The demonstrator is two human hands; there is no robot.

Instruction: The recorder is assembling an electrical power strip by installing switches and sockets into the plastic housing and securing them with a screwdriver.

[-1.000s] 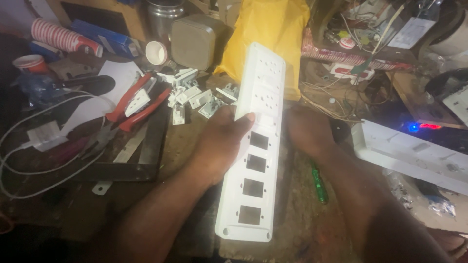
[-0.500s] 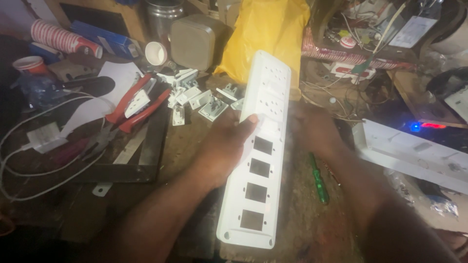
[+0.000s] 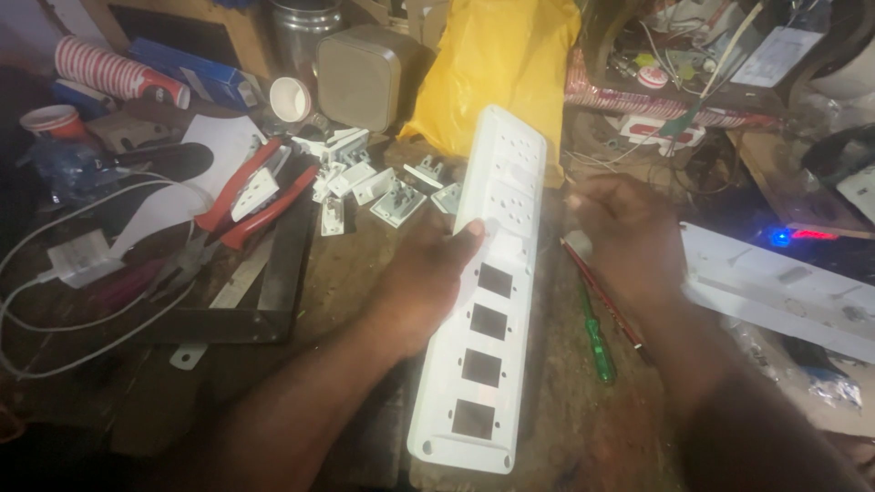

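- The left hand (image 3: 428, 282) grips the long white socket plate (image 3: 492, 301) at frame centre, thumb pressing, to steady it.
- The right hand (image 3: 629, 241) hovers beside it; fingers seem loosely curled, perhaps holding something small.
- A green screwdriver (image 3: 597, 342) lies near.

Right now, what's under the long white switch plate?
Through the white switch plate's four square cutouts only dark brown workbench shows. The left hand grips its left edge. Whatever lies beneath the solid parts is covered; the yellow bag sits behind its far end.
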